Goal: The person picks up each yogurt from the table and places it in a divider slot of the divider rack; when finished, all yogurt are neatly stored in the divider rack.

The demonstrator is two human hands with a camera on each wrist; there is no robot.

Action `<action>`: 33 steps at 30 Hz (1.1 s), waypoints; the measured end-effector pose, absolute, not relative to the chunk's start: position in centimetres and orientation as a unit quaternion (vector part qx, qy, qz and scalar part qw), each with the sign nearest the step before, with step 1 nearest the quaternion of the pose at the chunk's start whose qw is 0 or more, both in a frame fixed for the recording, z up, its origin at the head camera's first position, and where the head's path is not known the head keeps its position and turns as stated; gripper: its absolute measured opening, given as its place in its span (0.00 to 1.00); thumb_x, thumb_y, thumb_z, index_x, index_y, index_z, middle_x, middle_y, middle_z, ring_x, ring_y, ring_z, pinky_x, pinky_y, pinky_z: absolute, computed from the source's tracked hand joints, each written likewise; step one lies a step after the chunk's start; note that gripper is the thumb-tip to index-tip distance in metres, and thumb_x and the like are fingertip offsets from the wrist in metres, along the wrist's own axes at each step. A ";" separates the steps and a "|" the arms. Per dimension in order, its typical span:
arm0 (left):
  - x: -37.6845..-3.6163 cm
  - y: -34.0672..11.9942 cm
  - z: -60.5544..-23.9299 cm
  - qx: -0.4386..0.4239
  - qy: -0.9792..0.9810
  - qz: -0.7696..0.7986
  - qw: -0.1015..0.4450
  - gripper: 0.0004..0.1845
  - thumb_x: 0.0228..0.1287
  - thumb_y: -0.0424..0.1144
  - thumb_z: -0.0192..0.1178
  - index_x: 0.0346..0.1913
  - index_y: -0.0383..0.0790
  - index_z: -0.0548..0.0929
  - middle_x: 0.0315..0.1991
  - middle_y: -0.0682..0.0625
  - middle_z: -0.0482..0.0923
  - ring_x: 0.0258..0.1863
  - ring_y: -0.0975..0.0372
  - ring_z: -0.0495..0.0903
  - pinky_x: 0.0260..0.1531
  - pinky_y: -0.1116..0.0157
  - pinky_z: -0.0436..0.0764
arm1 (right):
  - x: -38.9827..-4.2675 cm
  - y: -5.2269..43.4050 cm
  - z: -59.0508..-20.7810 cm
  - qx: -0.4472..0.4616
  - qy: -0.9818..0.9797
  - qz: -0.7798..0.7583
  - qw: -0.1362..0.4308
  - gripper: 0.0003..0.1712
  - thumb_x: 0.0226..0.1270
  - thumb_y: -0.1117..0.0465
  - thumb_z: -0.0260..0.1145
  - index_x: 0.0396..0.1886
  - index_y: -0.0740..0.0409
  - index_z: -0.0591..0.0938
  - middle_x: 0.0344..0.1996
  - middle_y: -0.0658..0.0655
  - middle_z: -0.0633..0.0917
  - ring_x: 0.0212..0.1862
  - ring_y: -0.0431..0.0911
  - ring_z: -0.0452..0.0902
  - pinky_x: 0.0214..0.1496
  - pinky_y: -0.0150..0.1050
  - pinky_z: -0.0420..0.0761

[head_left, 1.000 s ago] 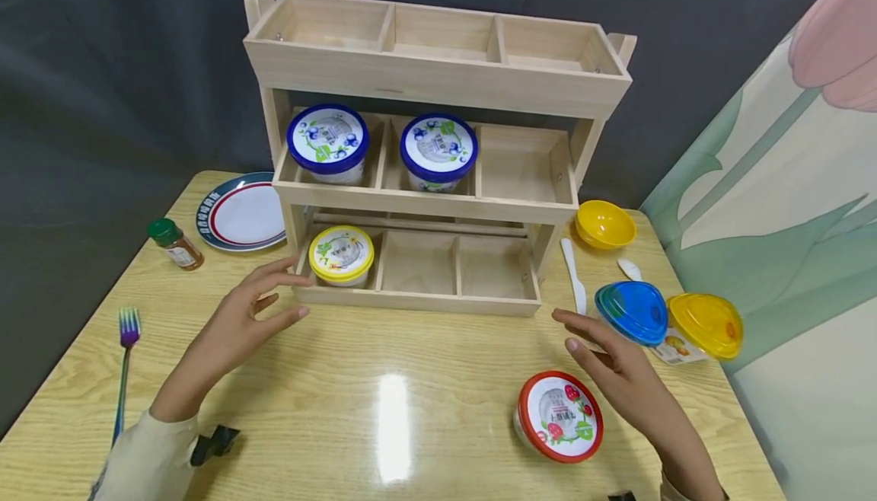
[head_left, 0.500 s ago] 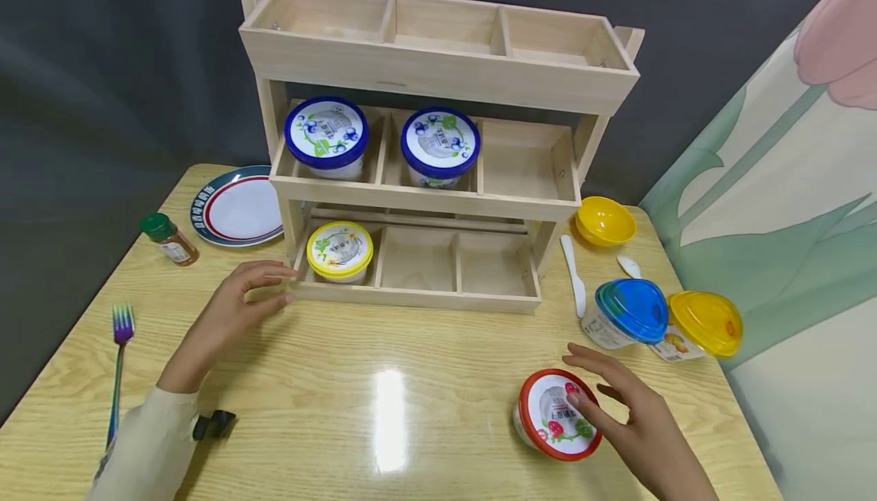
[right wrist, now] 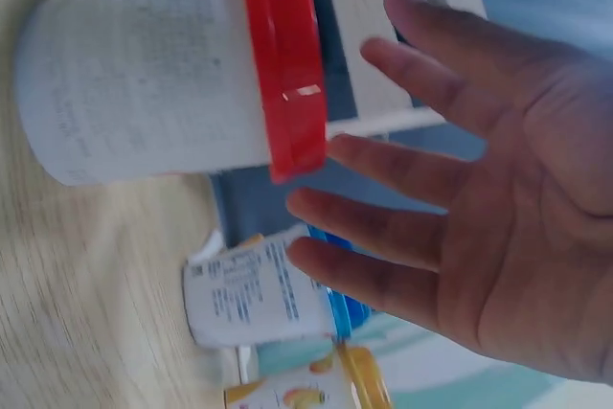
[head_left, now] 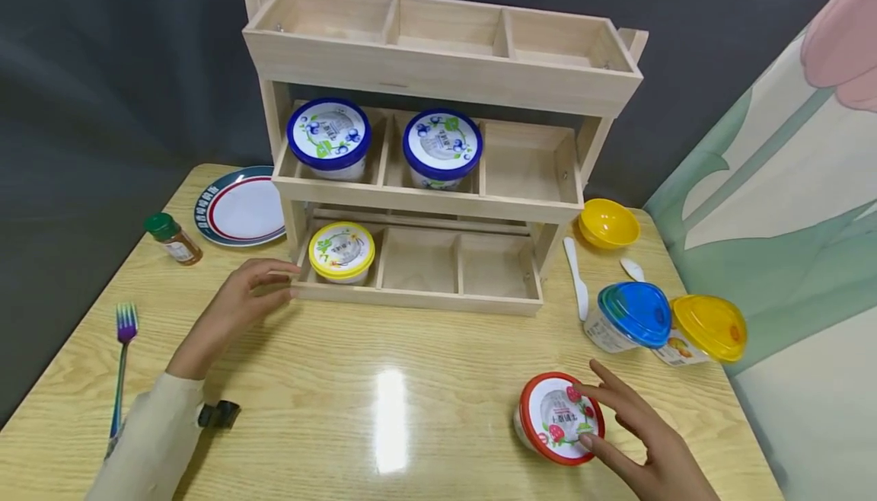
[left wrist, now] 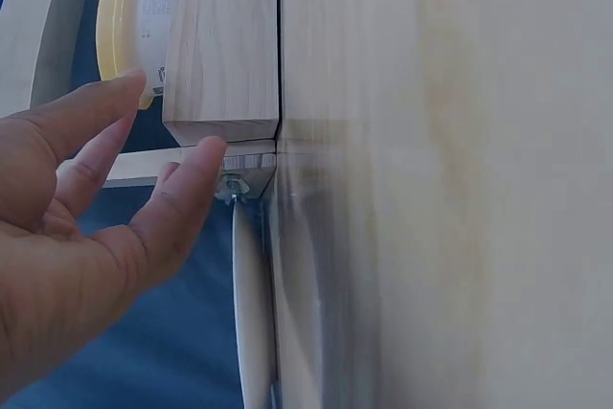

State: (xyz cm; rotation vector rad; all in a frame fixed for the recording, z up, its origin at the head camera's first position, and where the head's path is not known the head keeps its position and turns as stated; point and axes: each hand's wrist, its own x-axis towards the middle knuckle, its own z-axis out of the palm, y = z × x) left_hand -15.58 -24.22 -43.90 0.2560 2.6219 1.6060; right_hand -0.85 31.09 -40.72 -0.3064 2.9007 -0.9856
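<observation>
Nearest on the wooden surface [head_left: 384, 425], the right hand [head_left: 644, 448] hovers spread over the red-lidded white tub [head_left: 558, 417], not gripping. Farther, the left hand [head_left: 236, 307], fingers relaxed, touches the three-tier wooden rack [head_left: 438, 204], where three tubs already sit.

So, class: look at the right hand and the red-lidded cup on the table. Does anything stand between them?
Nothing visible does. The right hand hovers spread over the red-lidded cup, its fingertips at the lid's rim. The blue-lidded cup and the yellow-lidded cup stand farther back on the table, clear of the gap.
</observation>
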 end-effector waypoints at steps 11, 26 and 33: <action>-16.2 -23.5 -44.0 0.056 0.853 0.513 0.073 0.20 0.80 0.32 0.65 0.68 0.28 0.81 0.72 0.32 0.71 0.69 0.36 0.76 0.60 0.59 0.78 | 1.1 32.6 -44.2 -0.098 0.893 -0.437 0.047 0.30 0.68 0.70 0.78 0.67 0.50 0.85 0.82 0.28 0.58 0.72 0.21 0.61 0.49 0.61 0.89; -16.8 -23.6 -44.9 0.034 0.850 0.517 0.097 0.17 0.82 0.33 0.63 0.66 0.28 0.82 0.71 0.32 0.73 0.62 0.46 0.78 0.47 0.71 0.78 | 1.4 31.4 -45.9 -0.009 0.859 -0.508 0.060 0.26 0.67 0.71 0.78 0.63 0.54 0.87 0.73 0.31 0.65 0.63 0.18 0.66 0.51 0.33 0.87; -16.7 -23.6 -44.9 0.038 0.844 0.528 0.087 0.16 0.81 0.33 0.64 0.64 0.28 0.82 0.66 0.34 0.78 0.52 0.61 0.81 0.47 0.71 0.79 | 1.5 31.5 -46.3 -0.036 0.833 -0.548 0.062 0.26 0.69 0.75 0.74 0.65 0.61 0.84 0.68 0.25 0.72 0.62 0.24 0.72 0.53 0.33 0.87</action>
